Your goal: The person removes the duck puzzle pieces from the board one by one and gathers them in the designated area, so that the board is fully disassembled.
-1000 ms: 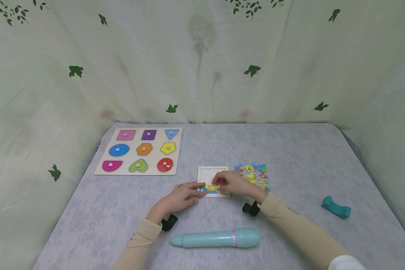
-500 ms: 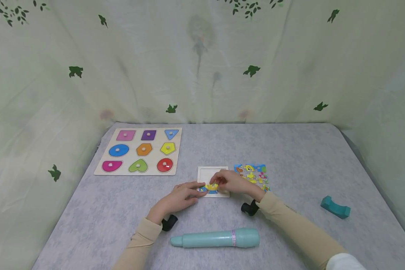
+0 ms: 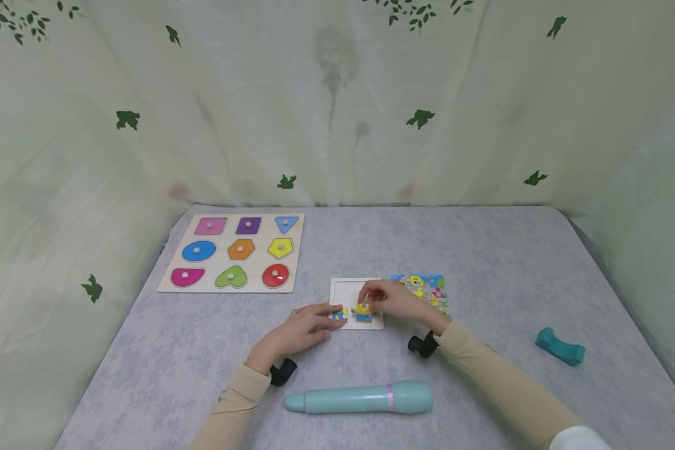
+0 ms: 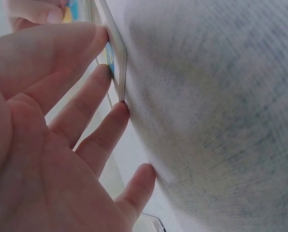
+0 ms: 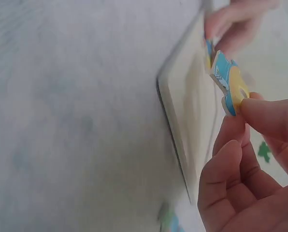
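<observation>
Between thumb and fingertips my right hand [image 3: 392, 299] pinches a blue and yellow jigsaw piece [image 5: 229, 82], raised a little over the white puzzle frame [image 3: 343, 287]. My left hand [image 3: 299, 330] lies with its fingers extended at the frame's left side, fingertips touching the edge and a second blue and yellow piece [image 3: 339, 315] in the lower left corner. In the left wrist view, the fingers [image 4: 93, 96] spread along the frame's rim. Right of the frame, partly behind my right hand, lies a group of colourful jigsaw pieces [image 3: 435, 284].
A wooden shape board [image 3: 259, 262] with knobbed pieces lies at the back left. A pale teal microphone-shaped object [image 3: 354, 398] lies in front of the hands. A curved teal block [image 3: 560, 346] sits on the right. Black wrist cameras [image 3: 423, 345] hang under both wrists.
My right hand has moved slightly right, lifting the blue and yellow piece away from the one in the corner. A gap now shows between them. The left hand has stayed in place.
</observation>
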`<state>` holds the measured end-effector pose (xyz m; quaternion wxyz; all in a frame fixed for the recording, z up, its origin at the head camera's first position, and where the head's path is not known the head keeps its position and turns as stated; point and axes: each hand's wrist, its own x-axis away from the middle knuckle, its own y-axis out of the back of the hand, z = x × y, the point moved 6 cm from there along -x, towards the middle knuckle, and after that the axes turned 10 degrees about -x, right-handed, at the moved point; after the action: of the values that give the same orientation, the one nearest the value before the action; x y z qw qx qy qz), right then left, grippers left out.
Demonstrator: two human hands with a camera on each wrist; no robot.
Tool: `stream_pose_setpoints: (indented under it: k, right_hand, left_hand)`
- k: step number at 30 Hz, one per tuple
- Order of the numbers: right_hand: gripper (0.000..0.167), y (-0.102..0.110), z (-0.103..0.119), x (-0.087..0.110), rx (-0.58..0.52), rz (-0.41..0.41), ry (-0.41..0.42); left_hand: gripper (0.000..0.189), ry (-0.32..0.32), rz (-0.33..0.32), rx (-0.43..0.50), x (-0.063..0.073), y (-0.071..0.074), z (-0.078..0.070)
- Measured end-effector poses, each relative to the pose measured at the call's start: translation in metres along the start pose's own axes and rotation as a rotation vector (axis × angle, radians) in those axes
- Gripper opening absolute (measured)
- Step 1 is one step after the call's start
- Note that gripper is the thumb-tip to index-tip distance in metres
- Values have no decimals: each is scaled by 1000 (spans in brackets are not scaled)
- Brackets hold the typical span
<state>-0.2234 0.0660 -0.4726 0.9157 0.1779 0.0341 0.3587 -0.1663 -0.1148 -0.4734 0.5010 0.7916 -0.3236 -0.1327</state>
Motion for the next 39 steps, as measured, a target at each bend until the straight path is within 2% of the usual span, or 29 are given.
stream_pose_setpoints:
  k: [3, 8, 15, 23, 29, 39]
  right_hand:
    - [13, 15, -4, 10, 3, -36, -3]
    - [13, 36, -13, 31, -33, -52, -24]
    - [12, 54, -27, 60, -33, -71, -97]
    - [14, 59, -37, 77, 58, -94, -97]
    - [17, 57, -32, 83, 172, -125, -72]
    - [24, 51, -25, 85, 285, -161, -5]
  left_hand:
    - [35, 1, -2, -4, 0, 0, 0]
    - [35, -2, -9, 1, 2, 1, -1]
    - [35, -13, -16, 12, 2, 2, -2]
    - [36, -12, -14, 29, 2, 2, -2]
    - [36, -15, -10, 32, 1, 1, -1]
    - [36, -24, -15, 30, 1, 2, -2]
